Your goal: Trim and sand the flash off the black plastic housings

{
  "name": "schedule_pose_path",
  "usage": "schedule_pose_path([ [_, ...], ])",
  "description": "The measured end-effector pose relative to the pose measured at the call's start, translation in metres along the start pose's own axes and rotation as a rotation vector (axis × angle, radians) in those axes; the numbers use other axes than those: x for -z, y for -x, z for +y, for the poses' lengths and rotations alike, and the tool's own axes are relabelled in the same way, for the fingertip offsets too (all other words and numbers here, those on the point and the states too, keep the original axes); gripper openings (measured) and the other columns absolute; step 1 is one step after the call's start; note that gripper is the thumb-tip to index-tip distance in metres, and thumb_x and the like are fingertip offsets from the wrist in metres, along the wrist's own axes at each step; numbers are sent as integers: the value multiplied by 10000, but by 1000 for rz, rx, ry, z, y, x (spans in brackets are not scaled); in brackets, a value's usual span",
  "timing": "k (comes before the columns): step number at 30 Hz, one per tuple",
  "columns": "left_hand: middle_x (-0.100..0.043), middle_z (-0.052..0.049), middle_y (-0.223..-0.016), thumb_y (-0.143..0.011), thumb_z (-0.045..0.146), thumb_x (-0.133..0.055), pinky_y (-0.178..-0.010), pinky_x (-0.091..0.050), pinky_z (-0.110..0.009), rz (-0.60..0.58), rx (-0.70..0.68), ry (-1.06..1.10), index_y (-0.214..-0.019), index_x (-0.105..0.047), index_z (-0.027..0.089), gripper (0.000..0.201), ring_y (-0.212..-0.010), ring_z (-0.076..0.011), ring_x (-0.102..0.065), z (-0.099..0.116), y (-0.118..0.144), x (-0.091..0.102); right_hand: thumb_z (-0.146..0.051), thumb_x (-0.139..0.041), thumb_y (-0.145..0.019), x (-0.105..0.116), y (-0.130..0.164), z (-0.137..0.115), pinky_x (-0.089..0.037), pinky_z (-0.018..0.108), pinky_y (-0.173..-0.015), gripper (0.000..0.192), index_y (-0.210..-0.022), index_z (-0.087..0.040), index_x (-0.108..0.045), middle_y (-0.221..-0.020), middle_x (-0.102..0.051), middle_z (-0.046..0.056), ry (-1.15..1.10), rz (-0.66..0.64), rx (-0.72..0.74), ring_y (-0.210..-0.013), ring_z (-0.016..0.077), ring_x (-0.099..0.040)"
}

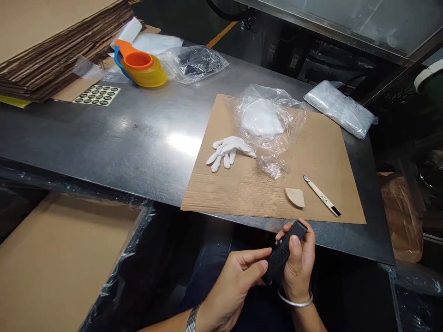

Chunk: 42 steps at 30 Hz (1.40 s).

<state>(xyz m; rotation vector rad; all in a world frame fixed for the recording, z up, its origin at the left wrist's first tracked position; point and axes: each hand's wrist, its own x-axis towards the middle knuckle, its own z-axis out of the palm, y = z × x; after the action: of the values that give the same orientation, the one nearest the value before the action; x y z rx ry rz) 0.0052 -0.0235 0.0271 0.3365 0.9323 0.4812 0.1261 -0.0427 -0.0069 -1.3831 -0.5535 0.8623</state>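
A small black remote-like device (284, 249) is held below the table's front edge by both of my hands. My right hand (298, 265) wraps around it, thumb on its face. My left hand (235, 279) pinches its lower end with thumb and fingers. Just beyond, on a brown cardboard sheet (242, 184), lie a tan wedge-shaped piece (295, 197), a slim craft knife (321, 195), a white glove (228, 151) and a crumpled clear plastic bag (270, 124).
The steel table (121, 138) carries a tape dispenser with yellow tape (141, 68), a sticker sheet (98, 95), plastic bags (194, 62) and a wrapped pack (339, 109). Stacked cardboard (51, 41) sits far left. A plastic-lined carton (58, 263) stands low left.
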Motion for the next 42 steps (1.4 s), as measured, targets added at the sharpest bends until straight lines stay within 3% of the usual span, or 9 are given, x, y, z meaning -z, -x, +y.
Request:
schedule_pose_path([
  [5, -671, -68, -742, -701, 289, -695, -741, -446, -362, -10, 19, -11, -924, -728, 166, 257, -691, -148, -528, 1, 0, 1, -387, -530, -832, 1, 1, 0, -489, 265, -586, 351, -1141, -275, -405, -889, -527, -3, 60, -10, 39, -669, 110, -546],
  [26, -682, -97, -727, -729, 279, -658, -701, -433, -316, -90, 36, -9, -911, -732, 122, 252, -696, -155, -518, 2, -1, -1, -365, -517, -835, 4, 5, 4, -470, 278, -584, 373, -1164, -247, -388, -894, -527, 7, 163, -18, 76, -656, 117, -542],
  [35, -694, -97, -844, -782, 267, -608, -733, -444, -329, -130, 26, 5, -966, -716, 156, 240, -702, -145, -516, 6, 4, -4, -378, -514, -839, 3, 1, 6, -454, 236, -528, 327, -1127, -264, -409, -883, -523, -1, 13, -28, -77, -625, 104, -524],
  [42, -697, -92, -830, -784, 263, -614, -733, -434, -315, -127, 5, -6, -993, -704, 157, 251, -750, -157, -530, 4, 3, -3, -380, -514, -834, 3, 0, 7, -466, 252, -555, 321, -1116, -258, -421, -874, -531, -2, 0, -30, -69, -642, 110, -537],
])
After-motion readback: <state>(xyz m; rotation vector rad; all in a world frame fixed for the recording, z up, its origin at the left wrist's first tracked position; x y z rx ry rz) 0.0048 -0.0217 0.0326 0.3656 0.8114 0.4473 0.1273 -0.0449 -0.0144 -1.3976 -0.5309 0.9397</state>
